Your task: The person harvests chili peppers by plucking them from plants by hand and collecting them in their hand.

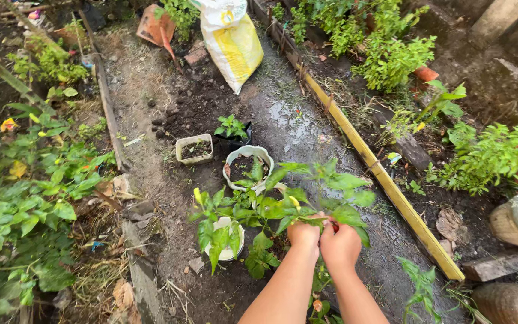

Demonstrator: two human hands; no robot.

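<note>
left hand (304,234) and right hand (340,245) side by side, both pinched shut on a stem of the pepper plant (283,207), something small and red just showing between them. beyond the pepper plant, a round white pot (247,165) of soil; left of that pot, a square white pot (194,149). beyond both, a yellow-and-white sack (233,42). right of the pepper plant, a yellow plank (385,180) edging the bed.

A home garden plot is shown. A damp soil path (283,120) is bordered by a yellow plank (385,180) on the right and leafy beds on the left. Potted seedlings (232,129) are set on it, and a sack (232,42) is propped far off.
</note>
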